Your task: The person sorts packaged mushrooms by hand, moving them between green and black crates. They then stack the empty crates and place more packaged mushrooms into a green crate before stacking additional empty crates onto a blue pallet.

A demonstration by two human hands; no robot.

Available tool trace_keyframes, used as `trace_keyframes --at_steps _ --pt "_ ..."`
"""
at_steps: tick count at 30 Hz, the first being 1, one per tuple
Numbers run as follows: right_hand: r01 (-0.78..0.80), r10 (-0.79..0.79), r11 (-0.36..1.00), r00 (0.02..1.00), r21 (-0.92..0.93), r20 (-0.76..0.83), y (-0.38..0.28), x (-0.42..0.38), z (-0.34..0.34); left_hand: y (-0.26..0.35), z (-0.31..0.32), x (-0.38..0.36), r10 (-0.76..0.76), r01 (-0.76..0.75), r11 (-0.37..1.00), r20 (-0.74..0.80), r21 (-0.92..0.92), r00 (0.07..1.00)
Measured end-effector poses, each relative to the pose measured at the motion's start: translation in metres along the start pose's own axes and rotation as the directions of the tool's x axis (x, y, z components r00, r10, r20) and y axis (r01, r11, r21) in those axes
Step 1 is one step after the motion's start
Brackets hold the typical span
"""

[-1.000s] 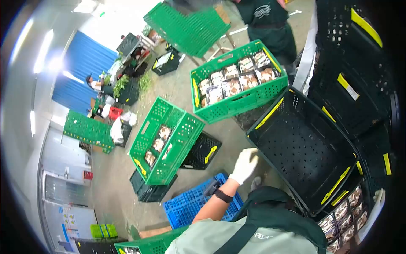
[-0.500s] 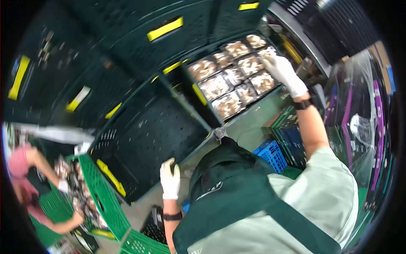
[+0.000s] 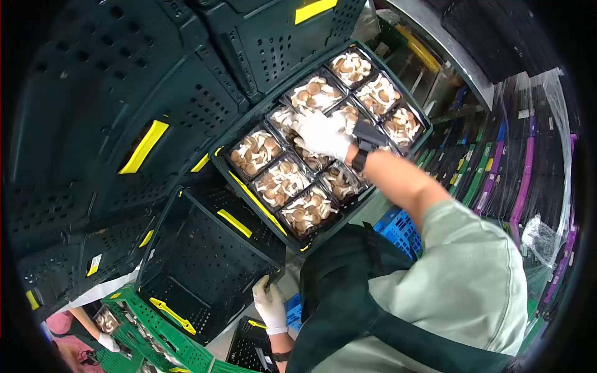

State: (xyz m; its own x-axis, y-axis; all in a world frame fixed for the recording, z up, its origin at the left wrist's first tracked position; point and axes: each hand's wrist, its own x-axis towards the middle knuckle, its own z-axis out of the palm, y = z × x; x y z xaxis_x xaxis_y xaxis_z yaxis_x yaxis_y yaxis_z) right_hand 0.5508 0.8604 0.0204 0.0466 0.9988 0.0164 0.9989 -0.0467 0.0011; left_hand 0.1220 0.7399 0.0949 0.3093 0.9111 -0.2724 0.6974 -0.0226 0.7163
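My right hand (image 3: 323, 133), in a white glove, reaches over a dark green crate (image 3: 364, 214) that holds rows of black trays of brown-capped mushrooms. It rests at a mushroom tray (image 3: 284, 118) near the crate's middle, its fingertips largely hidden from view. Mushroom trays (image 3: 255, 152) stand along the near-left side, and another mushroom tray (image 3: 350, 67) fills the far corner. Lower down, my left hand (image 3: 270, 304), also gloved, hangs with fingers loosely bent and apart, nothing in it. It is beside the corner of a second dark crate (image 3: 205, 248) with a perforated floor.
Tall stacked dark crates (image 3: 93, 124) with yellow handles wall off the left. A co-worker's gloved hand (image 3: 109, 342) is by a green crate (image 3: 168, 329) at lower left. Wrapped stacked crates (image 3: 528, 161) stand at right; a blue crate (image 3: 398, 233) sits below my right arm.
My right hand has moved from the crate's far-right corner to trays near its middle. The view has shifted, bringing the mushroom crate closer. My left hand stays low, without anything in it.
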Motion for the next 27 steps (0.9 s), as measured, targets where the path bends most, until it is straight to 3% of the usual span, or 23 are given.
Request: trace_keyframes --at_steps 1,2,3,4,5,6,7,8,10,12,14,17,18,20,23,27 --pt "0.180 -0.188 0.977 0.980 -0.115 -0.064 0.013 0.007 0.012 0.001 -0.003 -0.006 -0.055 0.055 0.998 0.000 0.007 0.998" --pt "0.336 -0.339 0.930 0.941 -0.151 0.004 0.022 0.011 -0.005 -0.003 -0.005 -0.014 -0.060 0.061 0.998 -0.003 0.014 0.998" --pt "0.492 -0.487 0.860 0.871 -0.136 0.066 0.039 0.016 0.005 -0.012 -0.007 -0.024 -0.113 0.114 0.993 -0.028 0.009 0.993" --pt "0.639 -0.641 0.765 0.768 -0.082 0.007 0.060 0.020 0.005 -0.019 -0.005 -0.030 -0.166 0.165 0.986 -0.059 -0.005 0.984" --pt "0.725 -0.724 0.689 0.688 -0.005 -0.040 0.080 0.023 0.015 -0.023 -0.003 -0.035 -0.173 0.172 0.985 -0.084 -0.010 0.981" --pt "0.563 -0.562 0.826 0.819 0.023 0.115 0.087 0.016 0.027 -0.028 -0.003 -0.041 -0.210 0.211 0.978 -0.087 -0.004 0.974" --pt "0.841 -0.841 0.540 0.539 -0.011 -0.045 0.113 0.034 0.051 -0.031 -0.002 -0.049 -0.263 0.265 0.964 -0.117 0.003 0.958" --pt "0.915 -0.890 0.401 0.382 -0.029 -0.249 0.093 0.055 0.002 -0.032 0.001 -0.055 -0.310 0.308 0.951 -0.146 -0.032 0.940" --pt "0.927 -0.912 0.368 0.375 0.077 -0.164 0.096 0.058 -0.023 -0.043 0.006 -0.069 -0.377 0.376 0.926 -0.097 -0.023 0.921" --pt "0.890 -0.898 0.436 0.439 0.132 0.003 0.102 0.059 -0.024 -0.039 0.017 -0.079 -0.479 0.452 0.867 -0.101 -0.212 0.872" --pt "0.872 -0.879 0.473 0.459 0.126 0.128 0.114 0.057 -0.035 -0.043 0.024 -0.089 -0.453 0.425 0.881 -0.110 -0.209 0.885" --pt "0.870 -0.868 0.479 0.450 0.117 0.209 0.102 0.066 -0.052 -0.052 0.031 -0.109 -0.461 0.415 0.868 -0.128 -0.274 0.878" --pt "0.860 -0.858 0.495 0.461 0.122 0.229 0.092 0.065 -0.063 -0.051 0.028 -0.118 -0.545 0.470 0.794 -0.108 -0.385 0.832" --pt "0.866 -0.860 0.490 0.462 0.099 0.218 0.066 0.063 -0.088 -0.061 0.033 -0.144 -0.655 0.525 0.668 -0.080 -0.527 0.752" --pt "0.879 -0.877 0.467 0.447 0.093 0.175 0.001 0.068 -0.121 -0.062 0.014 -0.186 -0.694 0.473 0.601 -0.126 -0.644 0.709" --pt "0.918 -0.922 0.386 0.383 0.088 0.049 -0.132 0.071 -0.162 -0.076 -0.030 -0.251 -0.676 0.398 0.683 -0.323 -0.612 0.663"
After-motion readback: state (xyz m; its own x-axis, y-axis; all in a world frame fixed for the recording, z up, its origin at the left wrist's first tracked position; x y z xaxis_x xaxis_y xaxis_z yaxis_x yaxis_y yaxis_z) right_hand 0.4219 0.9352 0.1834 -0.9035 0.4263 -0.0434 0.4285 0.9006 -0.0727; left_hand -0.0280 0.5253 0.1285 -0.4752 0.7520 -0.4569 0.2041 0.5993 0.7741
